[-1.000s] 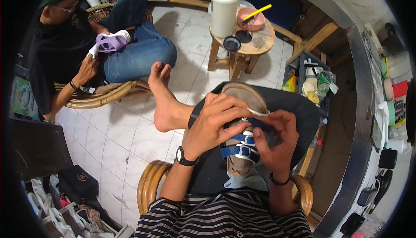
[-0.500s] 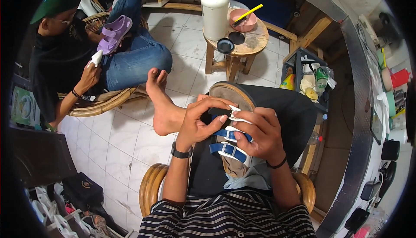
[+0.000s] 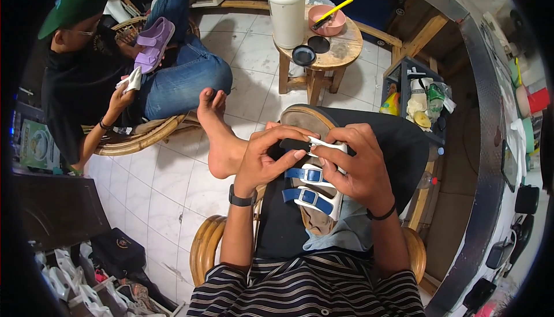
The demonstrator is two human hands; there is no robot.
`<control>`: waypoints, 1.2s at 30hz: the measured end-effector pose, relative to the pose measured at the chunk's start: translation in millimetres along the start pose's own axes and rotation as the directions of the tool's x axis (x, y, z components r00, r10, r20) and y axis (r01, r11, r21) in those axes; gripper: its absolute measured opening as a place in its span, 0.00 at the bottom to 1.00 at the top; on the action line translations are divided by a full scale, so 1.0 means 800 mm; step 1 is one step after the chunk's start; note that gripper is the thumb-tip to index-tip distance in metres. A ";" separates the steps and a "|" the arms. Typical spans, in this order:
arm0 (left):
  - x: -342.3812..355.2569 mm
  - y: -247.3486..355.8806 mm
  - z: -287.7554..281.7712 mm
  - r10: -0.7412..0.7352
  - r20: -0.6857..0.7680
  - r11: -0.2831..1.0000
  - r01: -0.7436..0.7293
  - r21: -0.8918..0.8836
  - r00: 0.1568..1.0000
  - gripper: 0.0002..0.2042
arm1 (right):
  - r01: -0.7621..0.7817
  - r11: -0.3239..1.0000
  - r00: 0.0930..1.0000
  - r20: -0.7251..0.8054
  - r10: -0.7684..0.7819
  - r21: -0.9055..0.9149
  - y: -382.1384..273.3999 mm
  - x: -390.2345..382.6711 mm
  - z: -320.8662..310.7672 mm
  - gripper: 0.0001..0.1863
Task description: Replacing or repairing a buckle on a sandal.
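The sandal [image 3: 304, 120] lies on the lap [image 3: 398, 149], top side up. Its sole is brown. Two blue and white straps [image 3: 324, 204] have square buckles [image 3: 308, 196]. Another white strap [image 3: 320, 141] is lifted up.

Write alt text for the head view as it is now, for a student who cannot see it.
Left hand and right hand hold the farthest strap of a blue-and-white sandal on a black-trousered lap. At left, another person holds a purple sandal and a white cloth; beyond the lap, a wooden stool bears a white bottle.
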State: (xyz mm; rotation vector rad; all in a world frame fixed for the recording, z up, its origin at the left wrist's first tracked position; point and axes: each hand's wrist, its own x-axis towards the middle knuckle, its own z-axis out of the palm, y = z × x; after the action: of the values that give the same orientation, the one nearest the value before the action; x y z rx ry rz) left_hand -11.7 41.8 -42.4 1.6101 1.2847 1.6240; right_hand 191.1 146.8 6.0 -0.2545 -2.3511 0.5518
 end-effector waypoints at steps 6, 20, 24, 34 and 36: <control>-0.001 -0.003 0.001 -0.026 -0.010 0.999 0.026 -0.029 1.000 0.10 | -0.009 0.999 1.000 -0.005 0.009 0.045 0.002 0.000 0.000 0.21; 0.004 0.011 0.021 0.038 -0.111 0.997 -0.030 0.071 0.993 0.11 | -0.002 1.000 1.000 -0.019 0.002 -0.002 0.002 -0.002 -0.004 0.19; 0.009 0.023 0.025 0.004 -0.033 0.976 0.003 0.219 0.999 0.14 | -0.168 0.979 0.978 -0.107 0.180 0.112 -0.008 -0.001 -0.007 0.14; 0.016 0.046 0.029 -0.037 0.003 0.926 0.033 0.375 0.999 0.18 | -0.388 0.888 0.892 -0.140 0.429 0.248 -0.015 -0.016 0.002 0.09; 0.014 0.041 0.029 -0.010 0.016 0.923 0.003 0.385 1.000 0.17 | -0.453 0.843 0.857 -0.121 0.502 0.290 -0.015 -0.017 0.002 0.09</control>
State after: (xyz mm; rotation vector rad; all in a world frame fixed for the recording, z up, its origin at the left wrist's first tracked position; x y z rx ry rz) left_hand 17.1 43.7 -11.8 1.8355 1.6780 1.4082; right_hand 199.9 131.0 2.7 -0.7576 -1.9950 1.0116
